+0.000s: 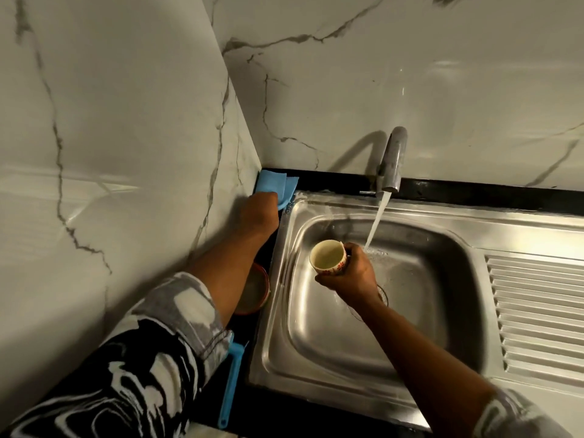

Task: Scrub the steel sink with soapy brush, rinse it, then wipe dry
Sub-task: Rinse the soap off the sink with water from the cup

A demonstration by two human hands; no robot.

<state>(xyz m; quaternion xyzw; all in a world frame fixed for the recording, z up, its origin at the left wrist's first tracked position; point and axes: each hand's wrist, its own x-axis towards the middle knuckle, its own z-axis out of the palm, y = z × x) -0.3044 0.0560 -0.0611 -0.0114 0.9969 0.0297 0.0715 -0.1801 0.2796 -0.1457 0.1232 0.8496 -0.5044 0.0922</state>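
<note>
Rinse stage, likely: right hand grips a cup beside the tap's stream over the steel sink, left hand grasps the blue cloth behind; brush lies aside, wiping remains

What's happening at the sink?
A person is rinsing the steel sink. The tap is running into the basin. Their right hand holds a flowered cup, tipped, just beside the water stream. Their left hand is on a blue cloth in the back corner. A blue brush lies on the counter by the sink's left edge.
</note>
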